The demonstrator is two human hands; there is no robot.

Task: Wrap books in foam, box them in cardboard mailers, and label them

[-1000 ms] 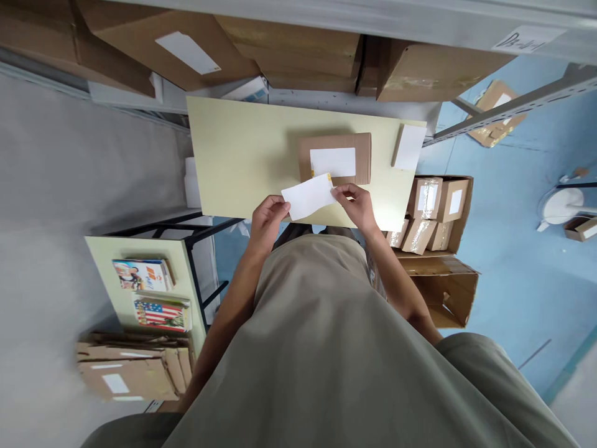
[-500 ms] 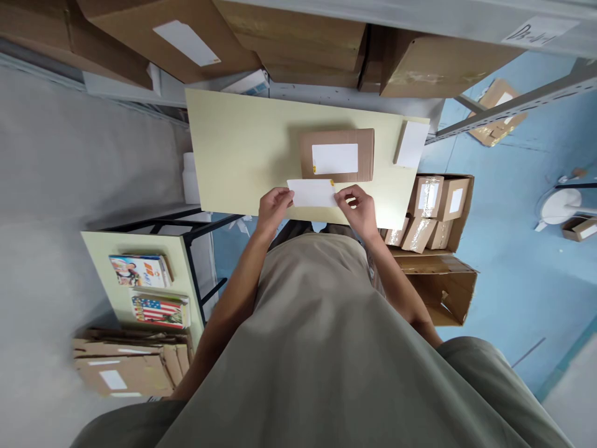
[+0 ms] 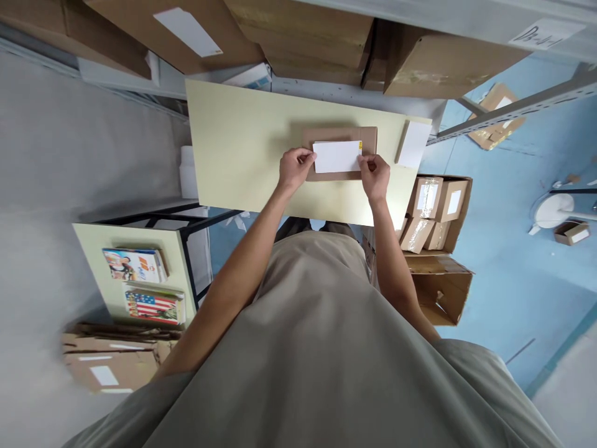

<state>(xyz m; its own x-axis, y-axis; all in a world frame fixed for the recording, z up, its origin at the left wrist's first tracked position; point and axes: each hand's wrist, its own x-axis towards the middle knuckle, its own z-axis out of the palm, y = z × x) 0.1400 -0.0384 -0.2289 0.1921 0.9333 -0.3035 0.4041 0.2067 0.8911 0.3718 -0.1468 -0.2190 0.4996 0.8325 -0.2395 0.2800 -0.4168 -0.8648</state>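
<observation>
A white label [image 3: 337, 157] with a small yellow mark at its upper right corner is held stretched between my two hands. My left hand [image 3: 295, 168] pinches its left edge, and my right hand [image 3: 374, 174] pinches its right edge. Behind the label, a brown cardboard box [image 3: 340, 134] rests on the pale yellow table [image 3: 242, 149]. The label covers the middle of the box top and hides the white label seen there earlier. Whether the held label touches the box, I cannot tell.
At the table's right end lies a white stack [image 3: 414, 143]. An open carton [image 3: 459, 218] of small boxes stands right of the table. Large boxes [image 3: 321, 43] fill the shelf behind. Magazines [image 3: 135, 266] lie on a lower left table, near flattened cardboard [image 3: 107, 367].
Both hands have carried the label away from my body and slightly right, from the box's near edge to over its top. The box has stayed in place.
</observation>
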